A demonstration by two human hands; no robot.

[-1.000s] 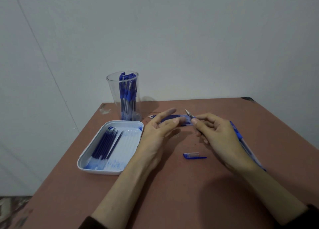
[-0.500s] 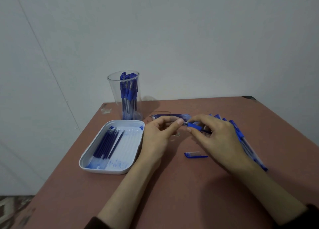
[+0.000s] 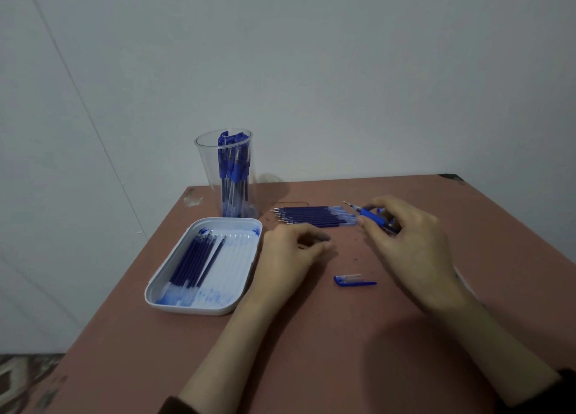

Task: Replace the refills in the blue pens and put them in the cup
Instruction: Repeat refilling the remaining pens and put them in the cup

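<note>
My right hand point(image 3: 408, 245) pinches a blue pen point(image 3: 369, 216) by its blue grip, metal tip pointing up and to the left, just right of a row of several new blue refills point(image 3: 314, 216) lying on the table. My left hand point(image 3: 290, 251) rests near the table in front of the refills, fingers loosely curled, with nothing visible in them. A loose blue pen cap point(image 3: 353, 280) lies between my hands. The clear cup point(image 3: 208, 164) at the back left holds several blue pens point(image 3: 232, 170).
A white tray point(image 3: 243, 276) with several used refills point(image 3: 196, 257) and ink smears sits left of my left hand. The brown table point(image 3: 327, 335) ends at a pale wall behind. More pens lie mostly hidden behind my right wrist.
My left hand has let go near the refills and drawn back toward me. My right hand has lifted the pen slightly to the right, its tip now showing.
</note>
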